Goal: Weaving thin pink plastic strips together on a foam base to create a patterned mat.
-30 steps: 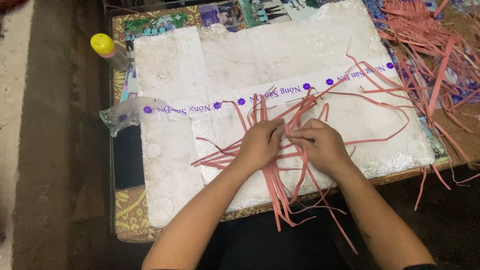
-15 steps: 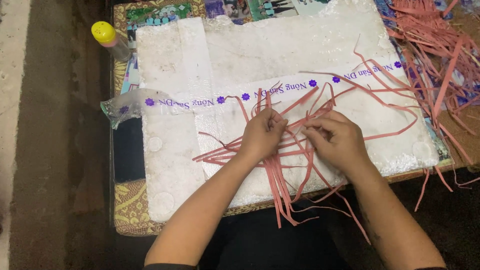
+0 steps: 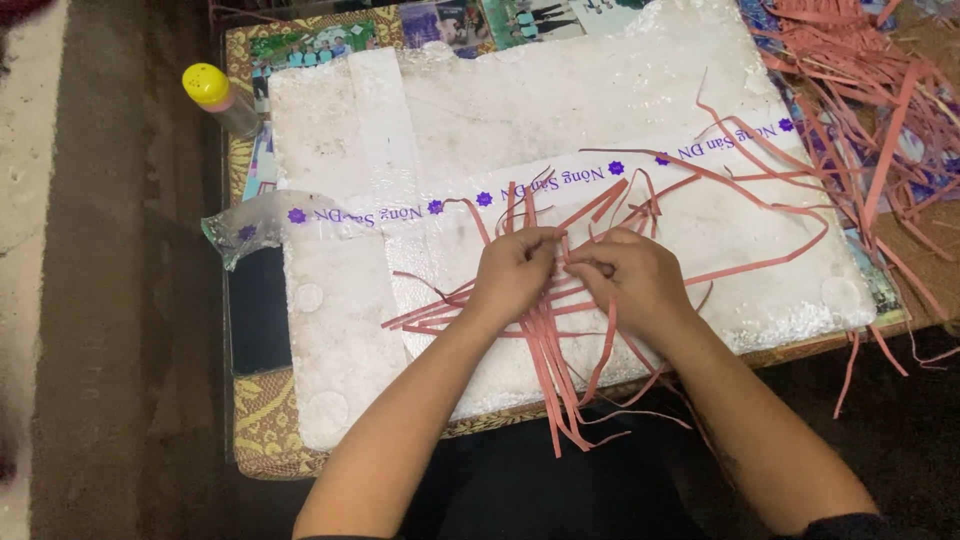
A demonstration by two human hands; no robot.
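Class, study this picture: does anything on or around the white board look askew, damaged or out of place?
Yes. The printed tape runs slanted across the white board, and its left end hangs crumpled past the edge. Loose pink strips lie tangled at the right, some dangling off the table.

Matt pink paper strips (image 3: 560, 340); rough white foam board (image 3: 600, 90).

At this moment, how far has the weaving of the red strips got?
Early stage. A small crossing of red strips lies on the white foam board, their ends long and loose. The left hand and right hand pinch strips where they cross. The pile of loose strips at the far right is not worked in.
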